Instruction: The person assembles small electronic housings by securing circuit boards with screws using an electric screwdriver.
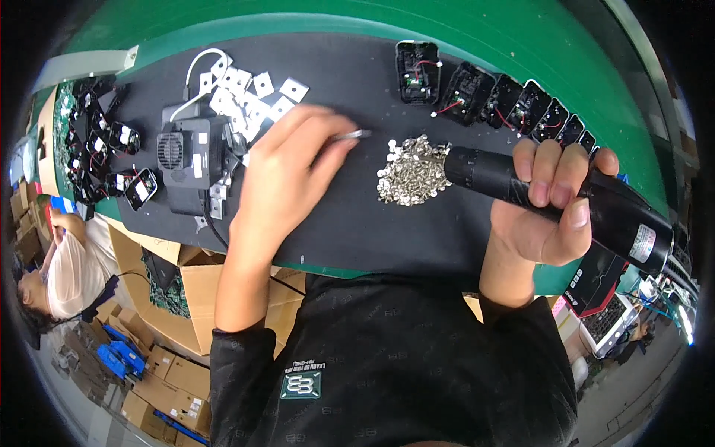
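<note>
My right hand (550, 205) is wrapped round a black electric screwdriver (488, 175) that lies nearly level. The screwdriver's front end reaches the right side of a heap of small silver screws (410, 173); its tip is hard to make out among them. To the left of the heap, my left hand (290, 167) is raised above the black mat, slightly blurred. Its thumb and fingers pinch a small metal piece (354, 135), seen almost edge-on. Several square silver plates (253, 104) with holes in them are scattered just beyond that hand.
A row of open black housings with wires (417, 74) curves along the far right. Left of my left hand stands a black device with a round vent (182, 153) and a white cable. More black housings (100, 145) pile up far left. Cardboard boxes (201, 302) and another person (71, 261) are lower left.
</note>
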### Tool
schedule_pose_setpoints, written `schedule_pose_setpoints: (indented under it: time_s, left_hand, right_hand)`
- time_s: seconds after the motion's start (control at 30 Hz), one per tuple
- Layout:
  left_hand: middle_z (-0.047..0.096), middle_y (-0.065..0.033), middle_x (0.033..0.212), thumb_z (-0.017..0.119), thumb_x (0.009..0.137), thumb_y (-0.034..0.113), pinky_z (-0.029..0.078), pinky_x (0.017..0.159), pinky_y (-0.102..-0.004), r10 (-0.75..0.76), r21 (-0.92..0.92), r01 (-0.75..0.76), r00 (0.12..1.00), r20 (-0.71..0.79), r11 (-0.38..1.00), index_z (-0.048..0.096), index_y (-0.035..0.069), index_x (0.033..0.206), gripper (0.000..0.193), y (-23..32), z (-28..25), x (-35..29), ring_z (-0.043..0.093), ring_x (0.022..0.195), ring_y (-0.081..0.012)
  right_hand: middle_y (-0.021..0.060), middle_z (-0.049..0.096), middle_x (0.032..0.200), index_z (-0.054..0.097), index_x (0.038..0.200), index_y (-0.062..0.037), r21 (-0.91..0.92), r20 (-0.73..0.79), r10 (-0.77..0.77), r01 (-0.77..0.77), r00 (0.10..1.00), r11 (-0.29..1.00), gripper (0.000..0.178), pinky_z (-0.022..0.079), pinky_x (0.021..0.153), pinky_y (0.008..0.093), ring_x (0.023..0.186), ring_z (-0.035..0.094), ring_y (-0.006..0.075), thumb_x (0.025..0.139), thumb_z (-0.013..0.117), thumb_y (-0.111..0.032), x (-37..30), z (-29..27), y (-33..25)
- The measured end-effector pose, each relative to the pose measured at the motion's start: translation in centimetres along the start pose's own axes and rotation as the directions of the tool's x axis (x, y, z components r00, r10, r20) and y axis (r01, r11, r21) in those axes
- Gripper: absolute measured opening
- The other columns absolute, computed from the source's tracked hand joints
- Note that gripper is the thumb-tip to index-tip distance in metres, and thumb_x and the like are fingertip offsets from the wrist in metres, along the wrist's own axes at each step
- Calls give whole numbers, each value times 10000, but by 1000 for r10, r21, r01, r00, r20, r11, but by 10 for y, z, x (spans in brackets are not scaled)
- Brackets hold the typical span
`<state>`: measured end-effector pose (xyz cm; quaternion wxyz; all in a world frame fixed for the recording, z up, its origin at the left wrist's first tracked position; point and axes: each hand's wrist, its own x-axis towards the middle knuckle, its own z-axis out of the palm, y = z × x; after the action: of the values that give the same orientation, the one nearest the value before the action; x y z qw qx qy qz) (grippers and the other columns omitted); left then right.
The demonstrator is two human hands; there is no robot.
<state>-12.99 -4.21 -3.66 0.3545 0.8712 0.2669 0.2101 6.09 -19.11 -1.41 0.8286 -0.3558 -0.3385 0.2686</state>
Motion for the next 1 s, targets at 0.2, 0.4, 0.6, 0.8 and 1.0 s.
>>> schedule_pose_setpoints:
  time_s: [0.2, 0.4, 0.6, 0.8, 1.0]
  left_hand:
    - [651, -86, 1035, 782, 703, 32, 506, 797, -335, 232, 94, -224, 969, -86, 970, 675, 28, 842, 176, -7, 31, 58, 629, 952, -247]
    - [664, -96, 1128, 795, 702, 50, 509, 853, -327, 226, 116, -216, 970, -90, 970, 698, 39, 846, 173, -9, 34, 76, 635, 1038, -253]
    - [645, -51, 1104, 776, 707, 90, 464, 839, -367, 255, 144, -233, 954, -160, 962, 677, 62, 818, 151, -10, 40, 82, 605, 979, -259]
    - [628, -36, 1120, 771, 690, 84, 448, 815, -369, 342, 295, -295, 932, -123, 909, 658, 74, 826, 177, -8, 39, 84, 596, 986, -252]
    - [625, -44, 1100, 760, 672, 60, 451, 810, -377, 298, 275, -257, 947, -118, 926, 655, 70, 821, 183, -2, 38, 81, 596, 979, -256]
  right_hand:
    - [-19, 514, 777, 428, 1310, -132, 132, -18, 50, -47, 999, 990, 539, 416, 664, 321, 637, 484, 120, 817, 645, -162, -3, -6, -7]
    - [-25, 494, 743, 417, 1291, -132, 98, -12, 61, -60, 998, 993, 557, 402, 649, 315, 628, 482, 119, 818, 704, -195, -7, -12, -24]
    - [-28, 500, 749, 411, 1266, -143, 109, -28, 70, -66, 997, 992, 541, 406, 654, 315, 634, 489, 118, 820, 712, -203, -8, -17, -23]
    - [-35, 504, 754, 397, 1239, -163, 100, -26, 94, -91, 995, 991, 536, 411, 661, 315, 639, 495, 115, 815, 723, -208, -9, -16, -24]
    - [-38, 505, 758, 393, 1236, -172, 85, -44, 108, -104, 993, 991, 534, 412, 664, 316, 640, 496, 116, 817, 723, -203, -12, -18, -27]
